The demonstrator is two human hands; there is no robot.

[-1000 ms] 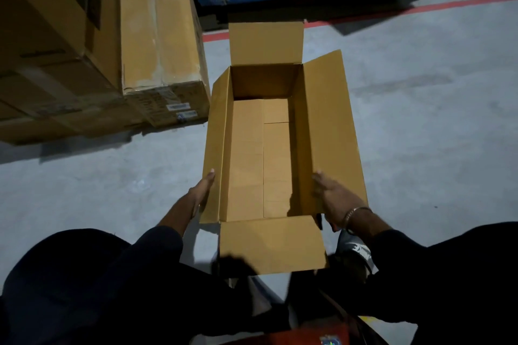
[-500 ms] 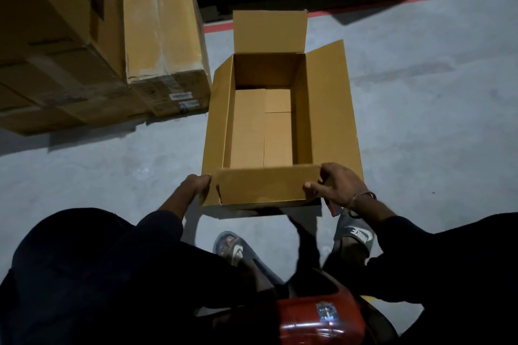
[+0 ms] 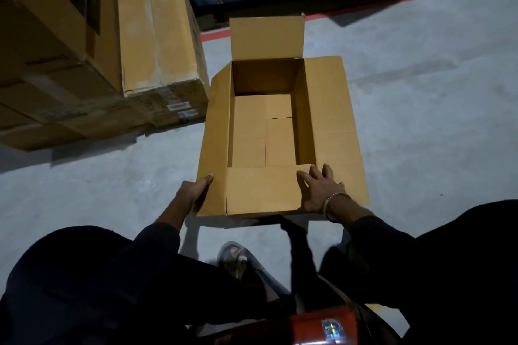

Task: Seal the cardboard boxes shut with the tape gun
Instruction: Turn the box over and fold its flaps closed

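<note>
One flap down since a second ago: near flap (image 3: 262, 190) of open box (image 3: 276, 131) on floor (image 3: 420, 109), flattened under spread right hand (image 3: 319, 187). Left hand (image 3: 196, 190) flat against side flap. Three flaps left before taping.

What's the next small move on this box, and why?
Probably fold the far flap down next. The near flap already lies folded over the box under the right hand, but the far flap stands upright and both side flaps are spread, the left hand resting on one. No seam exists yet to tape.
</note>
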